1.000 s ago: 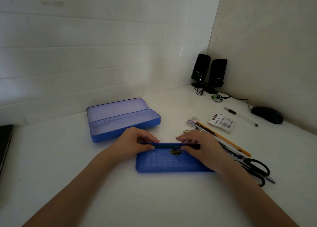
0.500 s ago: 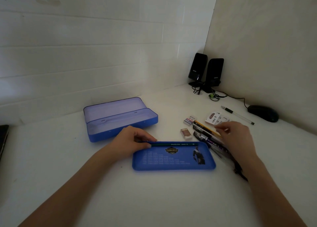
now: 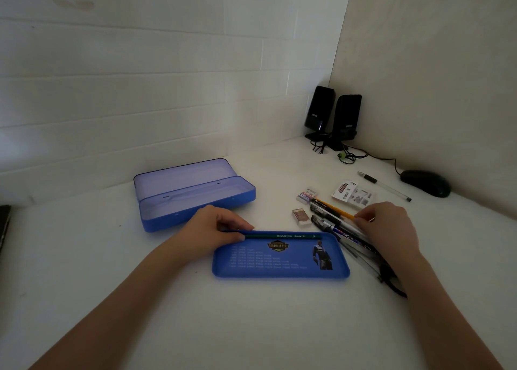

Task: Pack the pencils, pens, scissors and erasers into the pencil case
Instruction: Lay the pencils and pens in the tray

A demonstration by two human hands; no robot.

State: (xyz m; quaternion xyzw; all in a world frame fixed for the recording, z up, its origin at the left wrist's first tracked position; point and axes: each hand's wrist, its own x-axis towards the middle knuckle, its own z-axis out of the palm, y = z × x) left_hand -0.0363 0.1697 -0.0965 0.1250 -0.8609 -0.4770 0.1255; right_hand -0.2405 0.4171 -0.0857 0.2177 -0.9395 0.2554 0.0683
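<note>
An open blue pencil case (image 3: 193, 199) lies empty at the back left, lid up. In front of it a flat blue tray (image 3: 279, 260) with a printed picture holds a green pencil (image 3: 282, 236) along its far edge. My left hand (image 3: 215, 229) pinches the pencil's left end. My right hand (image 3: 389, 229) rests on a heap of pens (image 3: 327, 224), its fingertips closed on a yellow pencil (image 3: 333, 209). The scissors (image 3: 391, 283) are mostly hidden under my right wrist. Two erasers (image 3: 300, 216) (image 3: 307, 195) lie beside the heap.
A small printed packet (image 3: 353, 196) and a clear pen (image 3: 386, 186) lie at the right. A black mouse (image 3: 425, 182) and two black speakers (image 3: 333, 117) with cables stand in the far corner. Walls close off the back and right. A dark object (image 3: 4, 229) sits at the left edge.
My right hand let go of the green pencil and moved right onto the heap of pens, closing on the yellow pencil. My left hand stayed on the green pencil.
</note>
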